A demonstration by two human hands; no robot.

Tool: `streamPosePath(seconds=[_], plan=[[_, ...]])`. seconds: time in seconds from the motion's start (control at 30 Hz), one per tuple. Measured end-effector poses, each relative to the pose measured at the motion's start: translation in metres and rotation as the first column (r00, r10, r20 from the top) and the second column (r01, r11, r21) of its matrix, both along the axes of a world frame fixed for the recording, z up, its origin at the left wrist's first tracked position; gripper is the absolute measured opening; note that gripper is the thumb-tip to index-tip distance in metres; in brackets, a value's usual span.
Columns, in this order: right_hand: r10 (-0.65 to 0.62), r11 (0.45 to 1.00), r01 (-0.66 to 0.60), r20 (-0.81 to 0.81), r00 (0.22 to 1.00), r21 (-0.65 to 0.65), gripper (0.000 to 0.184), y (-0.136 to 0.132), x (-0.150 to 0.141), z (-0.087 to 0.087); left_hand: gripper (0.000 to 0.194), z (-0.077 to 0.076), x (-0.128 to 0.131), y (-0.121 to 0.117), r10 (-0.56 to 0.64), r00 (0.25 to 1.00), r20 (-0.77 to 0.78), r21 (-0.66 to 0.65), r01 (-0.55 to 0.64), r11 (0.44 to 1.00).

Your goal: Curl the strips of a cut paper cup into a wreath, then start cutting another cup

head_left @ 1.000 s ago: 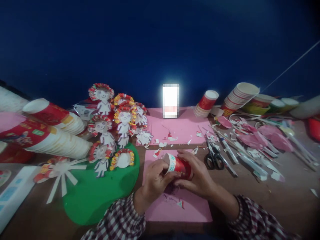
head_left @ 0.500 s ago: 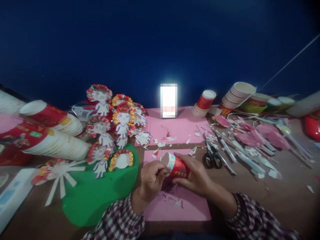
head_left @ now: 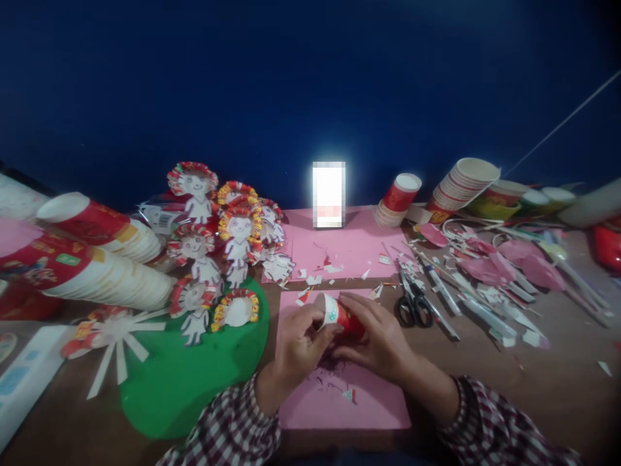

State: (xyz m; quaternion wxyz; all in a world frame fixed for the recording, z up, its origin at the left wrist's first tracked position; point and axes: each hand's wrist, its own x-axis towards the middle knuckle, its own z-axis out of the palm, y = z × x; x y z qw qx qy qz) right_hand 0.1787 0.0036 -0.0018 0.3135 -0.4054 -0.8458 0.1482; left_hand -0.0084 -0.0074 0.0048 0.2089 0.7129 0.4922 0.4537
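Both my hands hold a red paper cup [head_left: 338,315] on its side over a pink paper sheet [head_left: 349,404]. My left hand [head_left: 295,343] pinches the cup's white rim, fingers closed on it. My right hand [head_left: 376,333] wraps round the cup's body from the right. The cup's open mouth faces left and up. Small paper scraps lie on the pink sheet under my hands.
Black scissors [head_left: 412,305] lie right of my hands. A green tray [head_left: 194,382] at the left bears paper-cup dolls [head_left: 237,236]. Stacks of red cups [head_left: 97,272] lie far left; more cup stacks [head_left: 460,184] stand at the back right. Pink and white offcuts [head_left: 490,278] litter the right.
The cup has been turned a little in my hands and sits lower; my left fingers have shifted up onto its rim. My right hand covers more of the cup.
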Motion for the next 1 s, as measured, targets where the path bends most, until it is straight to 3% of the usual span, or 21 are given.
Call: streamPosePath(seconds=[0.1, 0.23, 0.4, 0.73, 0.8, 0.9, 1.0], plan=[[-0.020, 1.000, 0.020, 0.002, 1.000, 0.002, 0.088, 0.001, 0.001, 0.001, 0.027, -0.002, 0.001, -0.001, -0.045, 0.999, -0.003, 0.032, 0.045, 0.998], [-0.030, 0.998, 0.032, 0.035, 0.999, -0.053, 0.074, 0.002, -0.001, -0.004, 0.027, -0.004, 0.000, 0.001, -0.101, 0.995, 0.022, 0.082, 0.099, 0.992], [-0.047, 0.998, 0.050, 0.050, 0.998, -0.046, 0.070, 0.000, -0.002, -0.004, 0.030, -0.005, -0.002, 0.002, -0.056, 0.994, 0.092, 0.119, 0.045, 0.992], [-0.021, 0.999, 0.023, 0.051, 0.998, -0.042, 0.076, 0.000, -0.002, -0.001, 0.020, 0.001, -0.006, -0.005, -0.042, 0.999, 0.013, 0.164, 0.039, 0.986], [-0.028, 0.999, 0.029, 0.046, 0.999, -0.039, 0.076, 0.000, -0.001, -0.002, 0.020, 0.000, -0.006, -0.004, 0.005, 0.998, 0.058, 0.141, -0.013, 0.990], [-0.068, 0.997, 0.069, 0.043, 0.997, -0.021, 0.070, 0.000, -0.001, -0.003, 0.024, -0.003, -0.009, 0.001, 0.181, 0.954, 0.239, -0.020, -0.181, 0.983], [-0.099, 0.995, 0.099, 0.057, 0.993, 0.006, 0.065, 0.001, -0.001, -0.005, 0.031, -0.002, -0.010, 0.005, 0.133, 0.949, 0.286, -0.017, -0.134, 0.991]])
